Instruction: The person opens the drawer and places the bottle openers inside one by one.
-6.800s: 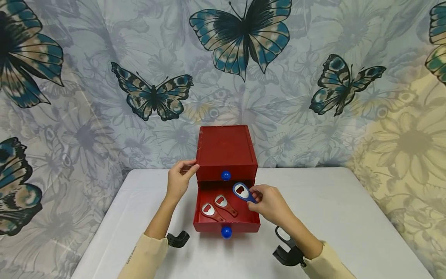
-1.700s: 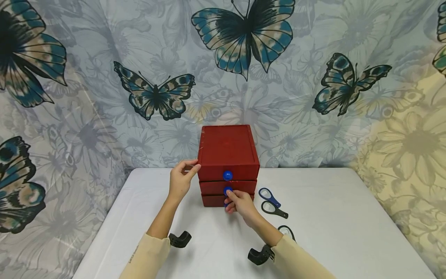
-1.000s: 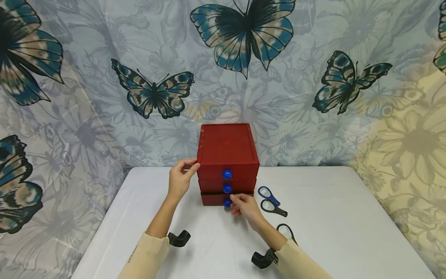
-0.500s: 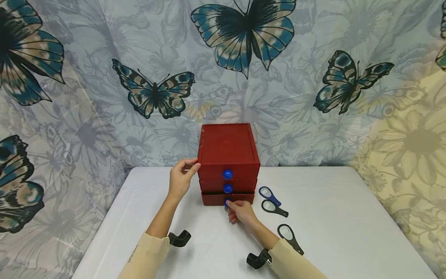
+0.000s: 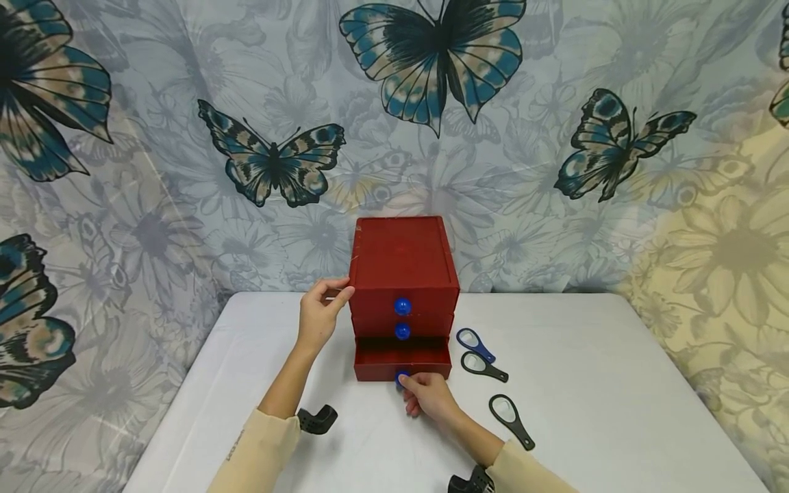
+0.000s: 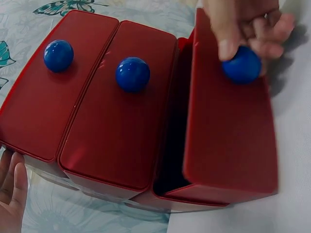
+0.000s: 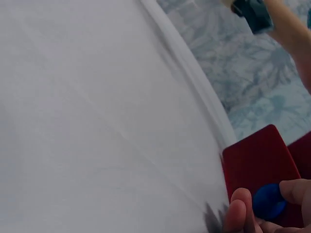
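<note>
"Red box [image 5: 403,253] on the table [image 5: 616,390]: how many drawers [image 5: 376,305]?"

"Three, the lowest [image 5: 374,372] out. The right hand [image 5: 431,397] pinches its knob [image 6: 242,67]; the left hand [image 5: 317,320], fingers loose, touches the side. Three ring-headed tools [image 5: 494,373] lie nearby."

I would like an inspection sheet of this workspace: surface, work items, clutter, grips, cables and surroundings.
Surface: white cloth, lightly creased
Work items: red drawer cabinet, bottom drawer open; blue bottle opener, farther black bottle opener and nearer black bottle opener right of the cabinet
Clutter: nothing seen
Left grip: touches cabinet's left side
Right grip: pinches bottom blue knob
Cables: nothing seen
Surroundings: butterfly-print backdrop
</note>
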`<control>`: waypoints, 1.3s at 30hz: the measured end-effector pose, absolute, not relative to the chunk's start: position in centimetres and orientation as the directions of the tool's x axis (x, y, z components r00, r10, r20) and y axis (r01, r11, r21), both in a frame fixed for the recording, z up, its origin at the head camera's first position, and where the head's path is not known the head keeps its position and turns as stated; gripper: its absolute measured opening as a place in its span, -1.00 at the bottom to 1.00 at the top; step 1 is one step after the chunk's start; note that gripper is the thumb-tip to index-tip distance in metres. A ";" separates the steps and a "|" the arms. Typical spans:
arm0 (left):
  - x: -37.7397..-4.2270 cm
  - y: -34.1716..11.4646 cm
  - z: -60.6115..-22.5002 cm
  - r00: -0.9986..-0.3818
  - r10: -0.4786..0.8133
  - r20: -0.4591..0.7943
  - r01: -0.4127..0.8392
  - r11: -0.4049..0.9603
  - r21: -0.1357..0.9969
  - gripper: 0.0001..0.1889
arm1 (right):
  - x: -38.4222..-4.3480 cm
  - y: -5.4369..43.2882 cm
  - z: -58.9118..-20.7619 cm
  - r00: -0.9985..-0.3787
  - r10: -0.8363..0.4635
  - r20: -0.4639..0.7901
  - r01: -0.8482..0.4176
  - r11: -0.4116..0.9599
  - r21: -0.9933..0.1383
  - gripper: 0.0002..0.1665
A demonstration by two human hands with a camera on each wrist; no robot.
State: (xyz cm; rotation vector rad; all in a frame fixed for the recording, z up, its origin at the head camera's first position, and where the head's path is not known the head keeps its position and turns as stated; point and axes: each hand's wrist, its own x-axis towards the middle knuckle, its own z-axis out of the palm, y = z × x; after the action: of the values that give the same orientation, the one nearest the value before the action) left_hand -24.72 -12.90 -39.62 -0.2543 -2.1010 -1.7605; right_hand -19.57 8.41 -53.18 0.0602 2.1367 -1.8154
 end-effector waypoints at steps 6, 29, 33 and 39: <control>-24.7 -12.9 -39.8 -0.906 -0.113 0.408 0.384 0.190 0.904 -0.74 | -16.4 9.1 -52.9 -0.925 -0.230 -0.302 0.250 0.229 -0.941 -0.54; -24.7 -12.9 -39.6 -0.902 -0.121 0.415 0.387 0.199 0.900 -0.74 | -13.2 9.3 -53.2 -0.920 -0.234 -0.314 0.272 0.194 -0.943 -0.56; -24.7 -12.9 -39.6 -0.905 -0.119 0.409 0.382 0.197 0.903 -0.74 | -13.3 9.7 -53.0 -0.907 -0.267 -0.325 0.269 0.226 -0.936 -0.56; -24.6 -12.9 -39.6 -0.910 -0.105 0.400 0.376 0.196 0.906 -0.73 | -13.9 11.9 -51.6 -0.839 -0.426 -0.339 0.116 0.469 -0.876 -0.65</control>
State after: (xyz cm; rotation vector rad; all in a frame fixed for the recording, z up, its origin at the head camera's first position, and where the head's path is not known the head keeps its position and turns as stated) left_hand -24.63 -12.93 -39.57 -0.2541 -2.1041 -1.7624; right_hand -13.92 11.90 -51.64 -0.2571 2.1965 -1.3666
